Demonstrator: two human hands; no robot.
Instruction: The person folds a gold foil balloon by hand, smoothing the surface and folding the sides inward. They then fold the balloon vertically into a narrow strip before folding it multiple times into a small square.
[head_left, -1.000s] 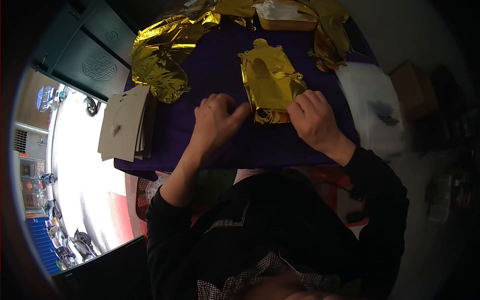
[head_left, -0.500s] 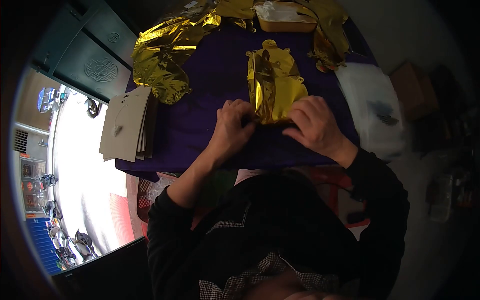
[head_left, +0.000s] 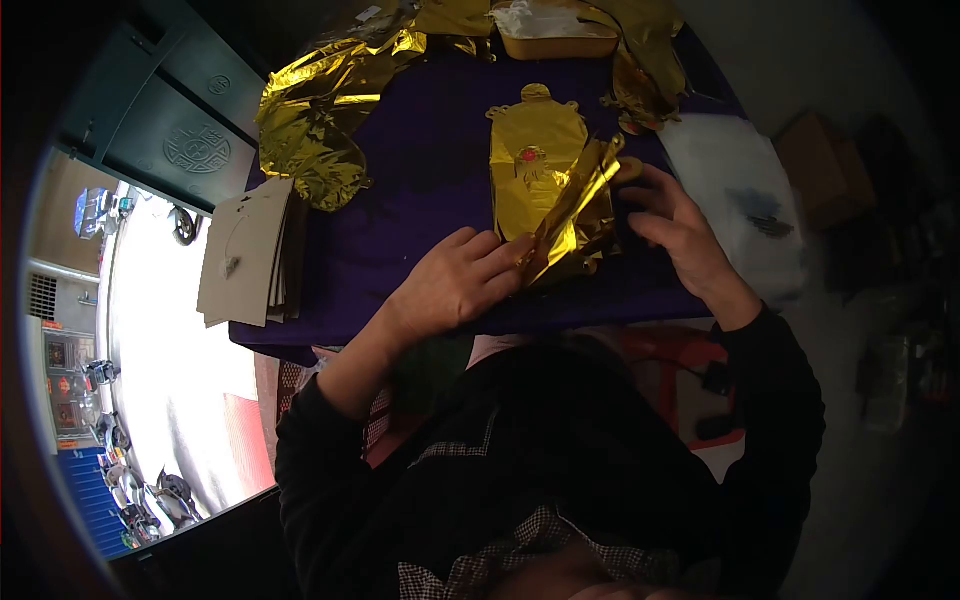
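Observation:
A flat, folded gold foil balloon (head_left: pixel 535 190) with small tabs along its edge lies on the dark purple cloth in front of me. A small red mark shows near its middle. Its lower right part stands up as a crumpled, slanting flap. My left hand (head_left: pixel 462 278) is closed, fingertips gripping the foil at its lower left edge. At the right edge, my right hand (head_left: pixel 675 225) has its fingers and thumb apart, fingertips right beside the raised flap.
More gold foil (head_left: pixel 320 130) lies at the table's far left, and another piece (head_left: pixel 650 70) at the far right. A yellow tray (head_left: pixel 560 48) with white material stands between them. Cards (head_left: pixel 245 255) stack at the left edge; clear plastic bags (head_left: pixel 735 190) lie right.
The foil's lower part has been turned up into a slanting flap, exposing the red mark. My left hand has moved slightly right and down; my right hand has moved right and its fingers have spread.

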